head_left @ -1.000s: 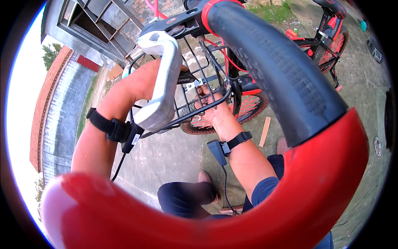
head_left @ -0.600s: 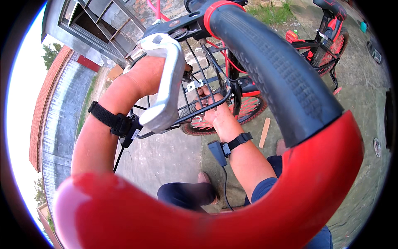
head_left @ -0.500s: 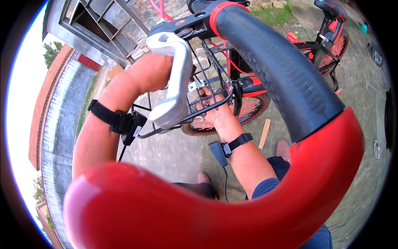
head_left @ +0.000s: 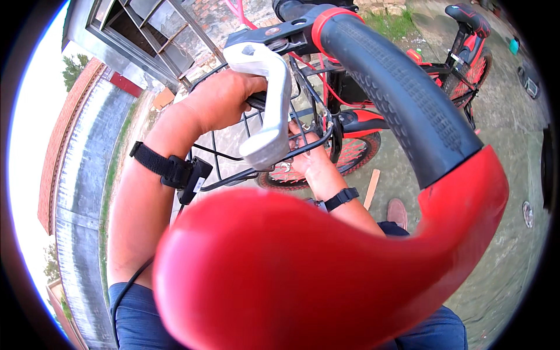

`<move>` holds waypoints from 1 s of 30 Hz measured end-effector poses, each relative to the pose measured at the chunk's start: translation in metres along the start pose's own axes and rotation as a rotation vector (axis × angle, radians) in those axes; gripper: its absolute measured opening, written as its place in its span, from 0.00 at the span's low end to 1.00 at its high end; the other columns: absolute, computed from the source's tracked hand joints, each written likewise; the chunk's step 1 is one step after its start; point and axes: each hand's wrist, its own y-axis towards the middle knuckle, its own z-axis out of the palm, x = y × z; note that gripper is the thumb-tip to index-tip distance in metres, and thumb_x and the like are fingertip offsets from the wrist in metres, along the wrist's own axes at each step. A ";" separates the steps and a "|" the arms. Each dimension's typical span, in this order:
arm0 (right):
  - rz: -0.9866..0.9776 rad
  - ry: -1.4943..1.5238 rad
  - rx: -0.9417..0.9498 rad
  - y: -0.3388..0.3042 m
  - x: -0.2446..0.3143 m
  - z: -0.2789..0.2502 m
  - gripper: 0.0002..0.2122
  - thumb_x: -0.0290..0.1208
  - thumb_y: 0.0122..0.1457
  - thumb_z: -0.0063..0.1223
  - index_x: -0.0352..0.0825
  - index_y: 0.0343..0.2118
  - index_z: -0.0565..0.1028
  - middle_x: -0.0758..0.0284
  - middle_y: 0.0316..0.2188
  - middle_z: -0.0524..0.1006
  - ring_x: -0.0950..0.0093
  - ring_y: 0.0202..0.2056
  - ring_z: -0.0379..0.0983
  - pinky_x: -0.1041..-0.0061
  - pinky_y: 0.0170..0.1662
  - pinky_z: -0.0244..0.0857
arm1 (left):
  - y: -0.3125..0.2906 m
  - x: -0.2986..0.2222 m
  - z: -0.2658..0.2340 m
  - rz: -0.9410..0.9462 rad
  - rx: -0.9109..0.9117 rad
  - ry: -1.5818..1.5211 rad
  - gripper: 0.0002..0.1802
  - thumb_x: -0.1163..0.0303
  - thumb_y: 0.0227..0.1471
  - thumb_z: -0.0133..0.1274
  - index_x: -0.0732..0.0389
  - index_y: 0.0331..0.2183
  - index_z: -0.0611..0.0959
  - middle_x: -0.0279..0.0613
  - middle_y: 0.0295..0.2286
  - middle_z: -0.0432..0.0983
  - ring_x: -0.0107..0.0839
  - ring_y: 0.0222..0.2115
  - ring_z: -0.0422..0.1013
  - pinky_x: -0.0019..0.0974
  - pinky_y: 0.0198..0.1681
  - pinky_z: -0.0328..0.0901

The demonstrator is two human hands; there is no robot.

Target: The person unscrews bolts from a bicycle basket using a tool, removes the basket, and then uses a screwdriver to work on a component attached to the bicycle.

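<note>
A black wire bicycle basket (head_left: 219,153) sits at the front of a red and black bike. My left hand (head_left: 219,102) is closed at the basket's upper part, around something dark whose kind I cannot make out. Lower down, my right hand (head_left: 309,157) reaches behind the basket wires, fingers bent, close to the front wheel (head_left: 364,156). A small silver metal piece shows beside its fingers, and the wires partly hide what it grips. In front of both hands stand a silver brake lever (head_left: 271,111) and a black handlebar grip (head_left: 402,96).
The handlebar's large red curved end (head_left: 280,274) fills the near foreground and covers part of my right forearm. Another red and black bicycle (head_left: 466,64) stands at the far right. A wooden strip (head_left: 371,188) lies on the concrete by my shoe (head_left: 397,212). A wall runs along the left.
The handlebar, lever and red end have shifted right in view. My left hand shows more fully, with the dark thing by its fingers. My right hand stays behind the basket wires.
</note>
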 end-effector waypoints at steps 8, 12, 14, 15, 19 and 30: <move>-0.097 0.025 -0.055 -0.007 0.006 0.007 0.06 0.36 0.57 0.59 0.41 0.31 0.76 0.74 0.22 0.75 0.83 0.16 0.61 0.82 0.20 0.53 | 0.010 0.004 -0.005 0.100 -0.054 0.014 0.26 0.82 0.40 0.57 0.57 0.45 0.78 0.47 0.41 0.75 0.47 0.47 0.69 0.43 0.52 0.64; -0.146 0.046 -0.068 -0.010 -0.011 0.014 0.06 0.35 0.57 0.60 0.42 0.32 0.76 0.73 0.23 0.76 0.83 0.16 0.61 0.82 0.20 0.53 | -0.010 0.001 -0.015 -0.043 -0.082 -0.150 0.26 0.82 0.40 0.57 0.59 0.45 0.77 0.49 0.41 0.74 0.48 0.46 0.69 0.43 0.51 0.65; -0.100 0.042 -0.053 -0.009 -0.022 0.016 0.06 0.35 0.56 0.60 0.43 0.33 0.76 0.73 0.24 0.77 0.83 0.16 0.61 0.83 0.20 0.53 | -0.038 -0.003 -0.021 -0.166 -0.125 -0.251 0.26 0.82 0.40 0.57 0.61 0.45 0.74 0.49 0.40 0.73 0.50 0.44 0.69 0.44 0.49 0.65; -0.144 -0.006 -0.050 -0.016 0.007 0.017 0.06 0.35 0.56 0.61 0.43 0.33 0.76 0.73 0.24 0.77 0.83 0.16 0.61 0.83 0.20 0.53 | -0.029 -0.011 -0.033 -0.166 -0.150 -0.270 0.27 0.82 0.41 0.57 0.62 0.47 0.74 0.48 0.41 0.73 0.46 0.44 0.70 0.40 0.50 0.65; 0.004 -0.056 0.037 -0.014 0.008 0.013 0.07 0.36 0.57 0.59 0.44 0.37 0.77 0.71 0.35 0.78 0.85 0.17 0.57 0.84 0.19 0.49 | -0.098 -0.004 -0.013 -0.346 -0.509 -0.796 0.30 0.81 0.47 0.56 0.62 0.54 0.69 0.43 0.48 0.69 0.34 0.52 0.65 0.37 0.53 0.63; 0.005 -0.117 0.070 -0.025 0.002 0.018 0.12 0.31 0.62 0.49 0.47 0.49 0.73 0.66 0.49 0.74 0.86 0.14 0.53 0.87 0.16 0.48 | -0.256 -0.063 0.154 -0.837 -0.929 -1.694 0.38 0.71 0.47 0.61 0.65 0.58 0.63 0.44 0.49 0.68 0.37 0.49 0.69 0.33 0.41 0.70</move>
